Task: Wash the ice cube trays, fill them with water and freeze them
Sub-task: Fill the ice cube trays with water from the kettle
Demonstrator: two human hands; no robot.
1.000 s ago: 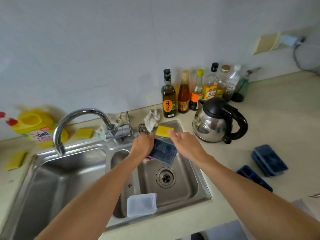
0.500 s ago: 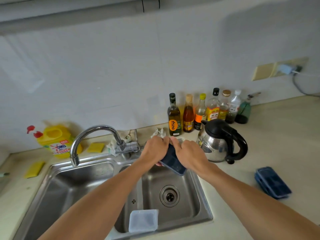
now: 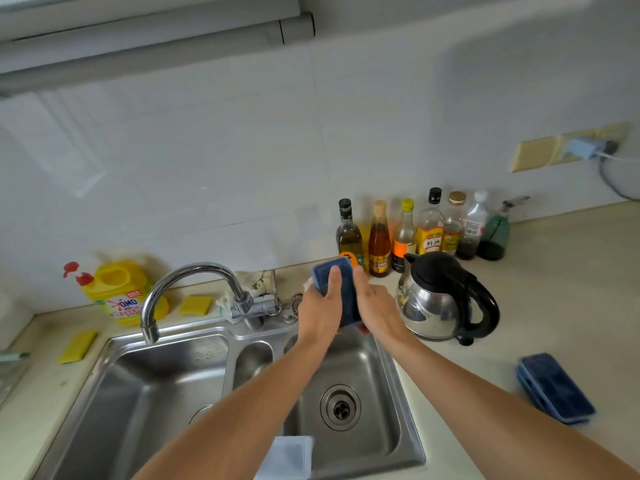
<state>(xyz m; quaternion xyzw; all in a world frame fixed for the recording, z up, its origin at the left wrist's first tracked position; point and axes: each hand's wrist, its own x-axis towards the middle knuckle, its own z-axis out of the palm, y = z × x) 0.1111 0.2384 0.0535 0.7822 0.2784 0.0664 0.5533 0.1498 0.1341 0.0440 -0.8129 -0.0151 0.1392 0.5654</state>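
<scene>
ice cube trays [image 3: 323, 271] 3 | bottles [image 3: 349, 233] 7 | yellow sponges [image 3: 194, 304] 2 | kettle [image 3: 433, 299] 1 | detergent jug [image 3: 119, 292] 1 | clear lid [image 3: 287, 459] 1

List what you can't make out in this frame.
Head view only:
- Cells of ice cube tray: covered by left hand and right hand.
- What the right hand's palm holds: hidden behind it.
- Rest of clear lid: cut off by bottom edge.
- Count of stacked trays: blurred.

Glossy steel sink [image 3: 166, 382], chrome tap [image 3: 194, 275], shiny metal kettle [image 3: 424, 306], glass bottles [image 3: 379, 244]
</scene>
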